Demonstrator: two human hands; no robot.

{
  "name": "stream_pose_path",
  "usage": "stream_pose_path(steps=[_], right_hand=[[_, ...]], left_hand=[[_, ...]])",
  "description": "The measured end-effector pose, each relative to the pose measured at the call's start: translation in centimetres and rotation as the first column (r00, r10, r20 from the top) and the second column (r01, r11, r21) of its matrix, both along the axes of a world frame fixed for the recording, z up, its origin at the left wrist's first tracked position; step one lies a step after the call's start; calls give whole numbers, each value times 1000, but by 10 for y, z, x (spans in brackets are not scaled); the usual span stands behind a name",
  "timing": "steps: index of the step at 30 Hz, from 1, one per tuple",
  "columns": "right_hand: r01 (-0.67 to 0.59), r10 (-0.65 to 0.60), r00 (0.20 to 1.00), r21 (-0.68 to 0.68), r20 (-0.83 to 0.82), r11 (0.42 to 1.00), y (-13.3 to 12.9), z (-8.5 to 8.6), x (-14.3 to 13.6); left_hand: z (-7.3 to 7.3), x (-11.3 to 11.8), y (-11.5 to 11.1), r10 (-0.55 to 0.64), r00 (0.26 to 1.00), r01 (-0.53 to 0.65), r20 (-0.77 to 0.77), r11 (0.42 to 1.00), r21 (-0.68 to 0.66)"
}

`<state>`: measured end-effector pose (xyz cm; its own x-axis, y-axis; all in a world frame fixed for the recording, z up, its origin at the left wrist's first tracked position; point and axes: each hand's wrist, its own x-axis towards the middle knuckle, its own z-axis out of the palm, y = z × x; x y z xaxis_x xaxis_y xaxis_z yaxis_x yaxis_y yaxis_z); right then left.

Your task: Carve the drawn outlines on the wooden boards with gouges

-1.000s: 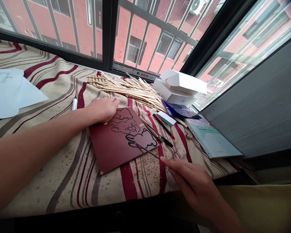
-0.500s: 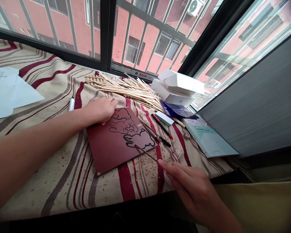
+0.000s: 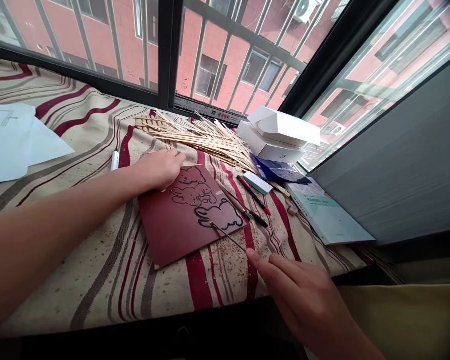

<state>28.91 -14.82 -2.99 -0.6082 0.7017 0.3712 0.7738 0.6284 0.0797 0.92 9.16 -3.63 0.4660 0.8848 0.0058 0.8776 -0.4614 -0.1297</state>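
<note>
A dark red board [image 3: 172,225] lies tilted on the striped cloth, with black outlines of rabbit-like figures on its right part. My left hand [image 3: 160,169] rests closed at the board's upper left edge; what its curled fingers hold, if anything, is hidden. From the lower right, my right hand [image 3: 300,282] pinches a thin metal tool [image 3: 230,239], whose tip touches the lowest figure. Crumbs are scattered on the cloth around the board.
Right of the board lie a black pen [image 3: 258,218], a red-and-black pen [image 3: 255,196] and a green-white block [image 3: 258,183]. Behind are thin wooden sticks [image 3: 206,140] and a white box [image 3: 277,137]. A book [image 3: 326,212] lies right; papers [image 3: 7,145] and a white marker [image 3: 115,160] lie left.
The whole view has shifted slightly, so things appear a little further right. Both hands keep nearly the same places relative to the board, and the tool tip is still at the lowest figure.
</note>
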Motion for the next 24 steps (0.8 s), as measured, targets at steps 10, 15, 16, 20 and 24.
stream_pose_path(steps=[10, 15, 16, 20, 24], right_hand=[[2, -4, 999, 39, 36, 999, 3, 4, -1], [1, -1, 1000, 11, -9, 1000, 4, 5, 0], [-1, 2, 1000, 12, -11, 1000, 4, 5, 0], [-3, 3, 999, -8, -34, 1000, 5, 2, 1], [1, -2, 998, -18, -56, 1000, 4, -1, -1]], left_hand=[[-1, -2, 3, -34, 999, 34, -14, 999, 17], [-2, -3, 5, -38, 999, 38, -17, 999, 20], [-1, -2, 5, -39, 999, 39, -16, 999, 18], [2, 0, 1, -28, 999, 28, -16, 1000, 10], [4, 1, 0, -17, 1000, 17, -12, 1000, -13]])
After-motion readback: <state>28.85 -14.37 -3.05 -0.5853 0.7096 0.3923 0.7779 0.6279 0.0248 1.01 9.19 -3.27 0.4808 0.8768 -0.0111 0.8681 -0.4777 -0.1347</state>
